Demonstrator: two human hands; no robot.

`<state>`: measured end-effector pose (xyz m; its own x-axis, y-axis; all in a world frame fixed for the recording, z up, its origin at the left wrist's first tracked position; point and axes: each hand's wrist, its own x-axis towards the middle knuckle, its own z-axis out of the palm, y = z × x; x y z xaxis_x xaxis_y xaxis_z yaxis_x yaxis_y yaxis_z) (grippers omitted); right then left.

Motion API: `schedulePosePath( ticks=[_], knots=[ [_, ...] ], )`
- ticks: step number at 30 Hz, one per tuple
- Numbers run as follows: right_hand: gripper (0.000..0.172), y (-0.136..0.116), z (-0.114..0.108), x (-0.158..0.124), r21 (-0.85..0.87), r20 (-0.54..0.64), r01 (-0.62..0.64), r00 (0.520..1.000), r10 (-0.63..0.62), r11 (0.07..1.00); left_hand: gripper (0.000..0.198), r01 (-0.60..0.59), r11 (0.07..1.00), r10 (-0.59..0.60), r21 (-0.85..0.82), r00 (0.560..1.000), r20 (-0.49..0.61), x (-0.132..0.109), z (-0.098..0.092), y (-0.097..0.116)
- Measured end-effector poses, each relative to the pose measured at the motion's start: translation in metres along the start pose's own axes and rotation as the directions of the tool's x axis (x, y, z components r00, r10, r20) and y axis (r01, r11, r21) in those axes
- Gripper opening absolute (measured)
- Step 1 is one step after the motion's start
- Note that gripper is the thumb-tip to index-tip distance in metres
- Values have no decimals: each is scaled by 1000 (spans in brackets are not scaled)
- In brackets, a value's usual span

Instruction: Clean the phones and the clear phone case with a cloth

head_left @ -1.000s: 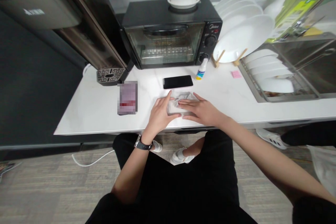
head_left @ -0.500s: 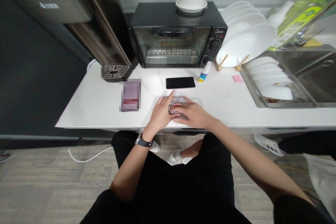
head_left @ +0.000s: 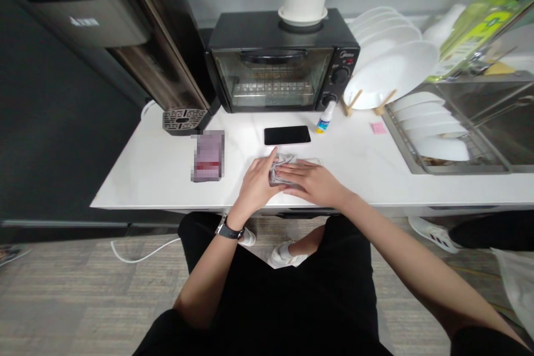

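Observation:
A small grey-white crumpled packet or cloth (head_left: 280, 169) lies on the white counter (head_left: 150, 169) near its front edge. My left hand (head_left: 257, 184) curls round its left side, thumb and fingers gripping it. My right hand (head_left: 314, 181) lies across its right part with fingers pressed flat on it. Most of the item is hidden under both hands. A clear flat piece sticks out just past my right fingers.
A black phone (head_left: 287, 135) lies just behind the hands, a small dropper bottle (head_left: 324, 119) to its right, a blurred purple card (head_left: 207, 155) to the left. Behind stand a black toaster oven (head_left: 282, 67), a coffee machine (head_left: 137, 33), white plates (head_left: 390, 69) and a sink rack (head_left: 442, 133).
The hands drew closer together over the item, bunching it from a flatter spread into a smaller crumpled shape. The view shifted slightly.

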<state>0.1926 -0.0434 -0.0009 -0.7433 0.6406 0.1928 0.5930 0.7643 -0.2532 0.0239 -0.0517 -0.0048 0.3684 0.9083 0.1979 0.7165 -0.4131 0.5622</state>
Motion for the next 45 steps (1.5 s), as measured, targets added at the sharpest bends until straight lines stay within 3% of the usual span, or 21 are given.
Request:
schedulePosePath(
  ticks=[7, 10, 13, 17, 22, 27, 31, 34, 40, 45],
  knots=[
    [40, 18, -27, -40, -58, 14, -193, 981, 194, 979, 73, 59, 998, -60, 31, 998, 34, 2, 0, 2],
    [41, 12, -30, -52, -30, 36, -197, 980, 198, 980, 73, 68, 997, -69, 37, 997, 34, 3, 1, 1],
    [44, 2, -22, -45, 33, 41, -137, 990, 136, 990, 75, 35, 999, -36, 31, 999, 12, 2, 2, 1],
    [44, -7, -5, -13, 91, 23, -20, 1000, 18, 996, 71, 5, 999, -5, 39, 1000, 10, 2, 1, 1],
    [40, 3, -3, 4, 60, 5, 27, 1000, -28, 998, 70, 4, 997, -4, 74, 1000, 4, 2, 4, 0],
    [42, 21, -20, -35, -26, 26, -131, 991, 132, 991, 74, 18, 996, -16, 92, 1000, -20, 2, 6, -1],
    [43, 15, -27, -56, -31, 56, -178, 982, 179, 984, 74, 0, 997, 1, 83, 1000, -6, 3, 5, -1],
    [44, 2, -20, -48, 8, 73, -124, 990, 123, 992, 75, -5, 997, 5, 74, 1000, -5, 3, 5, -2],
    [46, -7, 0, -4, 23, 60, 25, 998, -27, 999, 82, -29, 998, 28, 64, 1000, 7, 2, 3, -2],
    [44, 8, -3, -3, -34, 36, -5, 999, 6, 999, 74, -27, 996, 27, 83, 1000, 10, 1, 1, 1]
  ],
)
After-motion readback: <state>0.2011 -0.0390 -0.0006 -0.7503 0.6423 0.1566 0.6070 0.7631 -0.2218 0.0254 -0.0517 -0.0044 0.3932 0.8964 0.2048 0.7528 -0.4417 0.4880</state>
